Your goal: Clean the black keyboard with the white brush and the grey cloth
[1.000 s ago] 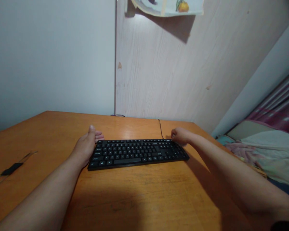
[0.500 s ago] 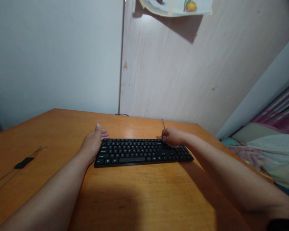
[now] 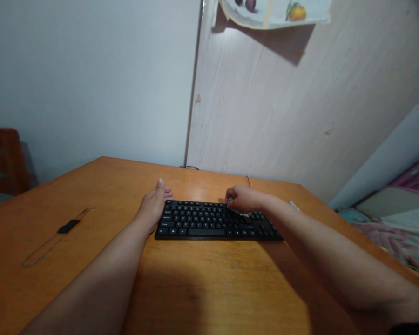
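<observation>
A black keyboard (image 3: 202, 218) lies flat on the wooden table, its spacebar side toward me. Against its left end rests the edge of my left hand (image 3: 154, 206), thumb raised and fingers stretched out past the far left corner. My right hand (image 3: 242, 199) is closed over the keys right of the middle, near the far edge. A thin pale edge, like cloth or tissue, shows beneath its fingers; the rest is hidden in the hand. My right hand and forearm cover part of the number keys.
On the table's left lies a cord loop with a black piece (image 3: 69, 226). A small white item (image 3: 293, 205) sits beyond my right forearm. Thin cord ends (image 3: 247, 180) show near the wall. A wooden chair (image 3: 7, 160) stands left, bedding (image 3: 391, 230) right.
The view has swung left, bringing the chair into sight. My right hand has moved left along the keyboard. My left hand stays at the keyboard's left end.
</observation>
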### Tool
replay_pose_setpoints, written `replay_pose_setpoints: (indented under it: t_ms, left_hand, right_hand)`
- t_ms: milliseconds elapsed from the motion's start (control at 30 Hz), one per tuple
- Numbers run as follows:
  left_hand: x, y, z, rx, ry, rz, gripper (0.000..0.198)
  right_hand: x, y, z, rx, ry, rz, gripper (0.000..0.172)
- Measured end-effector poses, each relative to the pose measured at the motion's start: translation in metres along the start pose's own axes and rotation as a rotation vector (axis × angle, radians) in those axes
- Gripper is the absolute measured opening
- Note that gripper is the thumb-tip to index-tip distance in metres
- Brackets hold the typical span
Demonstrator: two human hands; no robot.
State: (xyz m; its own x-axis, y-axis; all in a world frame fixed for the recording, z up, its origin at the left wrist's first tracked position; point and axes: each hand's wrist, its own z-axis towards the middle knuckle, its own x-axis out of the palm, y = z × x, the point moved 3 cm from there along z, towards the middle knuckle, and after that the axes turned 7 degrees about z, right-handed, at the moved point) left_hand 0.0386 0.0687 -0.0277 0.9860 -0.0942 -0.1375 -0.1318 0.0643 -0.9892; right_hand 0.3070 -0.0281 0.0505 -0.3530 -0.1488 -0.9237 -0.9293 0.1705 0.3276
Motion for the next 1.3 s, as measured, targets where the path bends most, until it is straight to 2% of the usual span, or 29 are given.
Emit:
replay_pose_setpoints:
  t_ms: [300,600,1100,1300]
  left_hand:
    - [0.001,0.002,0.001,0.002,0.000,-0.018,0.082]
    - [0.001,0.003,0.000,0.000,0.000,-0.040,0.091]
    - [0.000,0.006,0.002,-0.022,0.010,-0.050,0.097]
    - [0.000,0.015,0.011,-0.008,0.022,0.003,0.099]
  right_hand:
    - [0.012,0.044,0.008,-0.063,0.020,0.027,0.018]
    - [0.025,0.084,0.019,-0.125,-0.014,0.041,0.014]
    - [0.046,0.133,0.041,-0.212,-0.049,0.097,0.016]
    - [0.052,0.148,0.048,-0.242,-0.055,0.116,0.010]
